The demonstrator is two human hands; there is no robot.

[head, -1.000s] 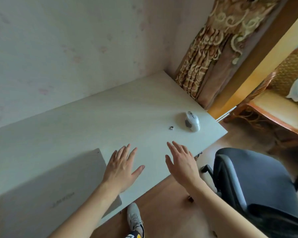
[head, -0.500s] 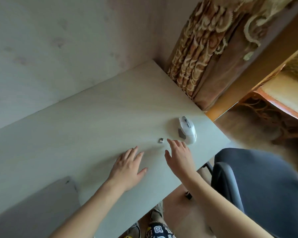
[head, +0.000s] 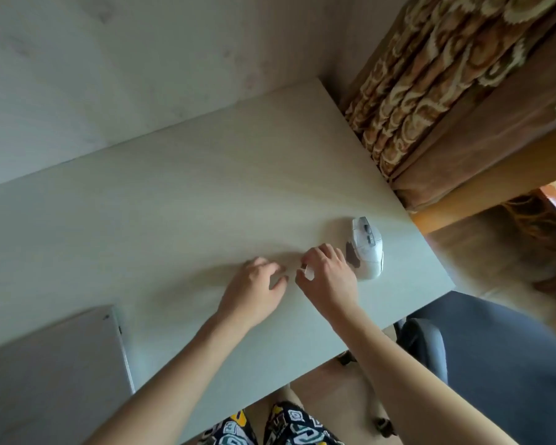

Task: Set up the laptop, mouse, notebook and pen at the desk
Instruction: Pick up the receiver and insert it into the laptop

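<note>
A closed grey laptop (head: 52, 374) lies at the desk's (head: 190, 203) near left corner. Near the right edge sits a white mouse (head: 368, 248). Just left of the mouse, my right hand (head: 329, 279) has its fingers curled and pinches a small pale receiver (head: 308, 272) between thumb and fingertips. My left hand (head: 254, 287) rests on the desk beside it with loosely bent fingers and holds nothing. No notebook or pen is in view.
A grey office chair (head: 495, 364) stands at the desk's right front corner. A patterned brown curtain (head: 430, 75) hangs by the far right corner. The wall runs along the desk's back edge. My patterned shorts (head: 289, 425) show below the front edge.
Both hands moved forward toward the mouse. The small receiver that lay on the desk left of the mouse is now pinched in my right hand. The view shifted rightward.
</note>
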